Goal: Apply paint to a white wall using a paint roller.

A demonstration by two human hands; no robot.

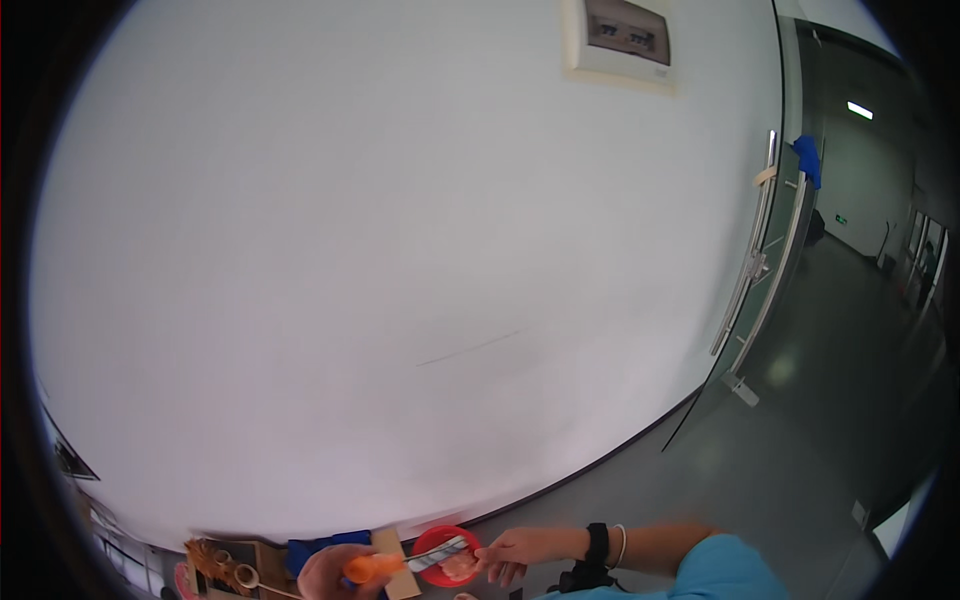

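Low in the head view, my left hand [335, 573] is closed round the orange handle [372, 568] of a tool. A flat, grey-and-white streaked blade [438, 554] reaches from that handle over a red bowl [433, 540]. Inside the bowl lies a pale pinkish mass [460, 568], too small to make out. My right hand [517, 549] is at the bowl's right rim with bent fingers, the thumb side touching it near the blade's tip. A black band and a pale bracelet circle my right wrist.
A white wall [300, 250] with a thin dark line fills most of the view. Beside the bowl stand a cardboard box [265, 562] with brown round items and a blue object [325, 543]. A glass door with metal handles [755, 260] opens onto a grey-floored corridor at right.
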